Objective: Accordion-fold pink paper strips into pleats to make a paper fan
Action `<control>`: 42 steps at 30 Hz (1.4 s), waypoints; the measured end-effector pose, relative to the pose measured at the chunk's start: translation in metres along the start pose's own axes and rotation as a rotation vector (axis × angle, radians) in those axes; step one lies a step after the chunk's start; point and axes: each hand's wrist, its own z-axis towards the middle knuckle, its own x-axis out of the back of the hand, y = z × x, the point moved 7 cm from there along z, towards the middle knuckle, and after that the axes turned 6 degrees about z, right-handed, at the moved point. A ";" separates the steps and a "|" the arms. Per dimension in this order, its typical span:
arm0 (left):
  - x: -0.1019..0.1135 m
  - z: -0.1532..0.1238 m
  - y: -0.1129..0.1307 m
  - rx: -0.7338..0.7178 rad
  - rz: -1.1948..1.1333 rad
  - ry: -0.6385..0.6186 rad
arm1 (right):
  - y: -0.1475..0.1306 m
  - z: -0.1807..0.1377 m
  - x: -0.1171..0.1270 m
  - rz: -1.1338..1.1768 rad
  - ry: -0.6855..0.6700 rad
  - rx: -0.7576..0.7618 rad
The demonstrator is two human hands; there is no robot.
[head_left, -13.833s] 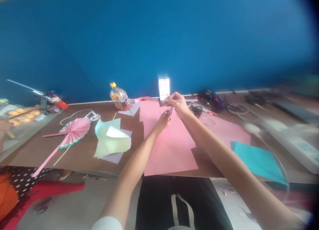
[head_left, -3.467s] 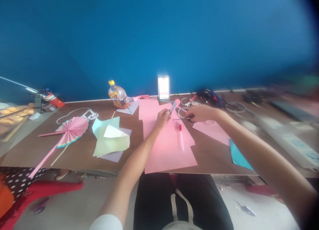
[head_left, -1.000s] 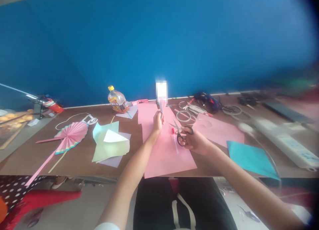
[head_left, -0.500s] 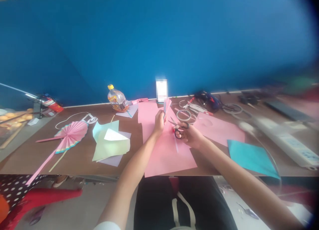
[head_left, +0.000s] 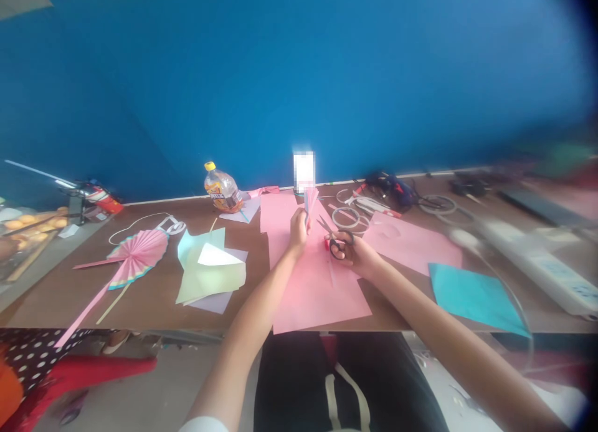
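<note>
My left hand (head_left: 299, 231) is closed round the lower end of a pleated pink paper piece (head_left: 311, 199), which stands upright and spreads slightly at its top. In my right hand (head_left: 354, 251) are scissors (head_left: 337, 237) with dark handles, their blades parted and pointing up and left towards the left hand, apart from the pleated paper. Beneath both hands lies a large pink paper sheet (head_left: 308, 301). A small red thing (head_left: 327, 244) shows just behind the scissors, partly hidden. A roll of tape (head_left: 346, 217) rests beyond the right hand.
A finished-looking pink paper fan (head_left: 140, 254) and pale green paper (head_left: 210, 279) lie to the left. A bottle with a yellow cap (head_left: 223, 192) stands at the back. On the right are teal paper (head_left: 476, 298), another pink sheet (head_left: 411, 242) and a white power strip (head_left: 542, 267).
The scissors have tilted slightly and shifted a little right with my right hand. My left hand keeps its hold on the pleated paper. The whole view has shifted slightly.
</note>
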 end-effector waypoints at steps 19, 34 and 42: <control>0.013 0.006 -0.010 0.084 -0.145 0.143 | -0.007 -0.013 0.001 -0.378 0.194 0.140; 0.010 0.004 -0.007 0.142 -0.195 0.137 | -0.018 -0.018 -0.007 -0.282 0.142 0.215; 0.011 0.005 -0.011 0.165 -0.206 0.150 | -0.049 -0.031 -0.014 -0.323 0.123 0.460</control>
